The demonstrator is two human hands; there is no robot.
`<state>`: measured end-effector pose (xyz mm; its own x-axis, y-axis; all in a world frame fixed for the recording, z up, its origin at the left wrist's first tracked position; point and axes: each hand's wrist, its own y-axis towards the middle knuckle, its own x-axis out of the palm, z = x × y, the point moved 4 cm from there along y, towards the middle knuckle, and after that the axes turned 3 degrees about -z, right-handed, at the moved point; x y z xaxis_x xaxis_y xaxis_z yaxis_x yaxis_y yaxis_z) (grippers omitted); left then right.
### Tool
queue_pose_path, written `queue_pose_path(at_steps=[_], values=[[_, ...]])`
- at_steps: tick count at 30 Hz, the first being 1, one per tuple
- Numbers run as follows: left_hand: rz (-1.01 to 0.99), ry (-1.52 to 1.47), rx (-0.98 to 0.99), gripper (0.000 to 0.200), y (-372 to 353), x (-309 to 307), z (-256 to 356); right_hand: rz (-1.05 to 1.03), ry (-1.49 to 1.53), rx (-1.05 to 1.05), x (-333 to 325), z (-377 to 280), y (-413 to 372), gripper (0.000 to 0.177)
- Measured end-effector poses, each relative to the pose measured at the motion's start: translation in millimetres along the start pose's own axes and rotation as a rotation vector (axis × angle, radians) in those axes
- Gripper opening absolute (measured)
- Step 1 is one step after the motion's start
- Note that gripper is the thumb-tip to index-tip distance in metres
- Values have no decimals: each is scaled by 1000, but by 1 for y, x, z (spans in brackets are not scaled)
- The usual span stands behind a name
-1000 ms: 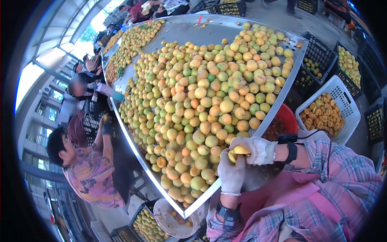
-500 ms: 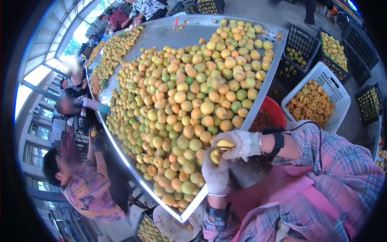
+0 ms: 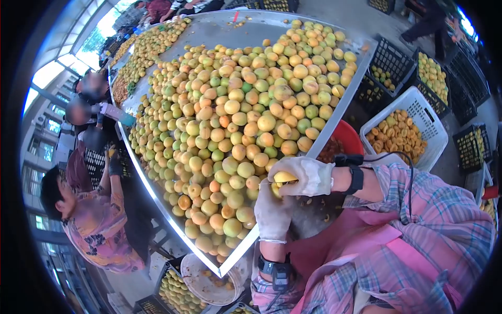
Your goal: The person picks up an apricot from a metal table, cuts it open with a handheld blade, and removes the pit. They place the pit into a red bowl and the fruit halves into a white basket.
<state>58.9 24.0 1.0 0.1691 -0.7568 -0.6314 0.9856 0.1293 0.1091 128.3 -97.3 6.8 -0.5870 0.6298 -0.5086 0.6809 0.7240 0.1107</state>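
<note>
Both my hands wear white work gloves and meet over the near corner of a metal table. Between their fingertips is a yellow apricot [image 3: 284,178], with a dark gap across it. My right hand [image 3: 308,176] grips it from the upper right, fingers curled. My left hand [image 3: 273,212] is closed round its lower side. Whether a small blade sits in the gap I cannot make out. Just beyond my fingers lies a large heap of whole yellow, orange and greenish apricots [image 3: 230,120] on the metal table [image 3: 219,36].
Beside the table's right edge stand a red tub [image 3: 349,137] and a white crate [image 3: 436,137] of apricot halves. Black crates [image 3: 393,57] are behind. A white bucket [image 3: 196,280] sits below the table corner. At left a co-worker [image 3: 99,225] in patterned clothing holds a fruit.
The view has shifted slightly. My hands stay together on the apricot, but its pieces, spread apart before, now sit closer together. The co-worker at left has moved their hands slightly.
</note>
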Motion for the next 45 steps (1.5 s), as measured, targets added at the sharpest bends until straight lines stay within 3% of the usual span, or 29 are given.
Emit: queue_pose_path(at_steps=[7,10,12,13,14,16,18,20,22,24,26,28,30,35,36,37,38,40,43,45], values=[[79,-4,-1,29,-10,-8,2,34,119,123,0,-14,1,23],[96,-183,29,32,-13,-13,9,112,90,155,-10,-21,-5,24],[32,-502,-70,33,-15,-11,5,144,138,92,-22,-27,-11,24],[-68,-671,-203,33,-17,-10,5,177,255,173,-35,-33,-19,24],[-71,-675,-194,33,-18,-13,8,210,372,256,-48,-35,-29,23],[-148,-875,-222,34,-22,-12,13,302,282,316,-83,-35,-52,27],[-182,-895,-208,38,-25,-14,14,392,210,376,-124,-16,-85,31],[-213,-1019,-190,42,-29,-15,17,460,32,536,-160,-8,-124,42],[-240,-1038,-191,45,-34,-14,18,621,-429,444,-194,49,-179,59],[-248,-1085,-201,44,-38,-11,21,680,-657,720,-206,39,-219,72],[-269,-1167,-217,41,-42,-4,24,677,-790,682,-213,51,-242,72],[-306,-1238,-245,39,-51,10,25,851,-80,663,-192,5,-229,67],[-281,-1403,-275,35,-65,27,24,851,184,488,-173,-26,-211,59],[-262,-1572,-352,36,-114,56,39,627,723,-3,-100,-77,-158,53],[-259,-1553,-377,36,-122,58,45,581,594,-80,-88,-91,-149,89],[-273,-1558,-371,37,-129,58,54,559,646,-209,-77,-98,-141,80],[-282,-1564,-360,38,-137,56,61,561,627,-205,-67,-99,-135,61],[-290,-1509,-349,42,-149,52,68,570,633,-198,-53,-111,-128,47],[-323,-1503,-341,46,-159,46,79,538,796,-209,-39,-119,-132,46],[-297,-1468,-359,45,-163,46,78,575,712,-285,-31,-114,-134,46]])
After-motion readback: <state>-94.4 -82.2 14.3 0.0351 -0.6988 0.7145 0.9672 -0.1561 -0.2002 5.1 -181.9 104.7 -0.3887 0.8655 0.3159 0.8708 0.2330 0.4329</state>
